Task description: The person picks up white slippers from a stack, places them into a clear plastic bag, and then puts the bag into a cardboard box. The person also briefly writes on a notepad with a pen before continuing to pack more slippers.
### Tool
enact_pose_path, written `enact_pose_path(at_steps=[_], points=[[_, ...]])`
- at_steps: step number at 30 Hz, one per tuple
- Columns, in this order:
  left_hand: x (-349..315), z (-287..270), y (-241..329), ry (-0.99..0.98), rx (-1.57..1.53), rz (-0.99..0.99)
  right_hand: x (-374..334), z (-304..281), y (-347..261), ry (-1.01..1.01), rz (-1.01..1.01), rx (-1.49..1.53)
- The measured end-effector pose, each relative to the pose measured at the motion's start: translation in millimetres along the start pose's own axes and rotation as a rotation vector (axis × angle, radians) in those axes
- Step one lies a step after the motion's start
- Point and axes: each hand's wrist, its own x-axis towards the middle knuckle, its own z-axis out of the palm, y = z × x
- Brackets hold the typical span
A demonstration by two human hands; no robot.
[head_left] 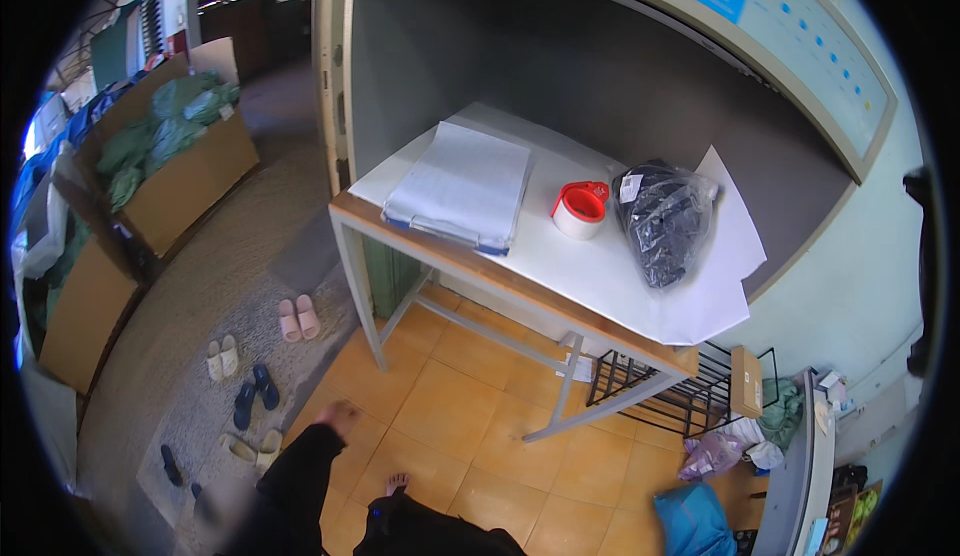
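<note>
My left hand (338, 416), at the end of a dark sleeve, hangs low over the orange tiled floor, beside the pairs of slippers. It is small and blurred, so its fingers do not show clearly; I see nothing in it. My right hand is out of the picture. Ahead stands a white-topped table (575, 281) with a wooden edge. A clipboard with white paper (465, 181) lies on its left part. Right of that sits a roll of tape in a red holder (580, 210). Farther right, a dark item in a clear plastic bag (665, 224) rests on white paper (735, 246).
Cardboard boxes of green bundles (190, 186) stand at the far left. Pink slippers (298, 318) and several other pairs lie on a grey mat. A black metal rack (660, 396) is under the table's right end. A blue bag (693, 521) sits on the floor at lower right.
</note>
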Motion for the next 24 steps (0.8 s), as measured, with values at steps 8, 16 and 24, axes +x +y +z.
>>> enact_pose_path(at_steps=[8, 16, 24], points=[[185, 16, 164, -0.015, -0.206, 0.37, -74, 140, 33, 0.205, -0.299, 0.259], [10, 159, 240, -1.01, 0.051, 0.638, -151, 228, 81, 0.607, -0.065, 0.582], [-131, 233, 308, -1.09, 0.563, 1.068, -179, 333, 293, 0.584, 0.193, 0.739]])
